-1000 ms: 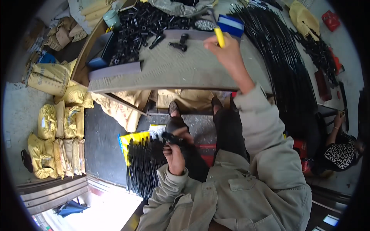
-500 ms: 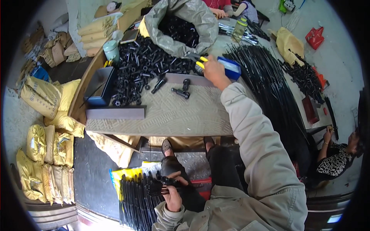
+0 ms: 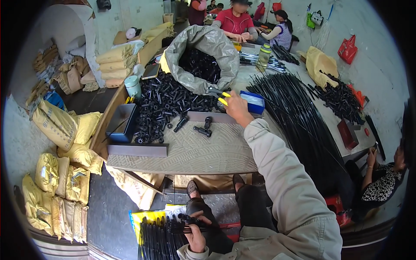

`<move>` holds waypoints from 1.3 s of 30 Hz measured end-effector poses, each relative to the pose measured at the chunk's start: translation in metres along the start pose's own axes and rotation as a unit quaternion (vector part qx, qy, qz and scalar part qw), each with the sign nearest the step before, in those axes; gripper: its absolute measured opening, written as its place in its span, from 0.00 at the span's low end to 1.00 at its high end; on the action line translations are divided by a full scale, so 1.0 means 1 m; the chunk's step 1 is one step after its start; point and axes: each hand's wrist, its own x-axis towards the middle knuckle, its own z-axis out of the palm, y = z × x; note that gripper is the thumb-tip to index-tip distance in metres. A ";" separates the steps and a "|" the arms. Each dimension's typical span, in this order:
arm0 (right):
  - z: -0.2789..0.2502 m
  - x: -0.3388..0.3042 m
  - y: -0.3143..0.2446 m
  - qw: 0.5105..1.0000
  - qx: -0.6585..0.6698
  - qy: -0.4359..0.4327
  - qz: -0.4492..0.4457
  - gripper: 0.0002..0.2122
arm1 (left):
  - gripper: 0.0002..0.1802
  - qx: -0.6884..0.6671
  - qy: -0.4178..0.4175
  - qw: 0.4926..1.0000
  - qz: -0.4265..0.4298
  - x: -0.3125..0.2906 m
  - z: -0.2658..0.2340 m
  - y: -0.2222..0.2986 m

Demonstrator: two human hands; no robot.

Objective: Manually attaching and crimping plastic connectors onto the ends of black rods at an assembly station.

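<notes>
My right hand (image 3: 237, 108) is closed round yellow-handled pliers (image 3: 224, 99) at the far side of the table, beside a blue box (image 3: 253, 103). The jaws point left toward a heap of black plastic parts (image 3: 167, 93). Low over my lap, my left hand (image 3: 196, 236) grips several black rods (image 3: 177, 227) with thicker black ends, partly hidden by the fingers. Just left of that hand stands a bundle of long black rods (image 3: 154, 238). Two black fittings (image 3: 203, 128) lie on the patterned tabletop (image 3: 197, 151).
An open grey sack (image 3: 173, 60) of black parts stands behind the heap. A dark bin (image 3: 122, 123) and teal cup (image 3: 132, 86) are at the left. Long black rods (image 3: 299, 117) cover the right side. Co-workers sit at the back, and another person (image 3: 377, 184) is at the right.
The view has tipped upward, so the table sits lower and more of the back of the room shows. My right hand still holds the pliers near the blue box; my left keeps its rods.
</notes>
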 end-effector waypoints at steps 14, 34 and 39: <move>-0.126 -0.140 -0.062 0.697 0.700 -0.109 0.107 0.04 | 0.25 -0.031 -0.004 0.999 -0.011 -0.016 0.024 0.034; -0.216 -0.289 -0.102 0.831 0.537 0.033 -0.144 0.08 | 0.19 0.186 -0.172 0.964 0.085 -0.068 0.039 0.039; -0.223 -0.291 -0.097 0.876 0.458 0.049 -0.140 0.10 | 0.14 0.156 -0.074 0.980 0.094 -0.068 0.066 0.044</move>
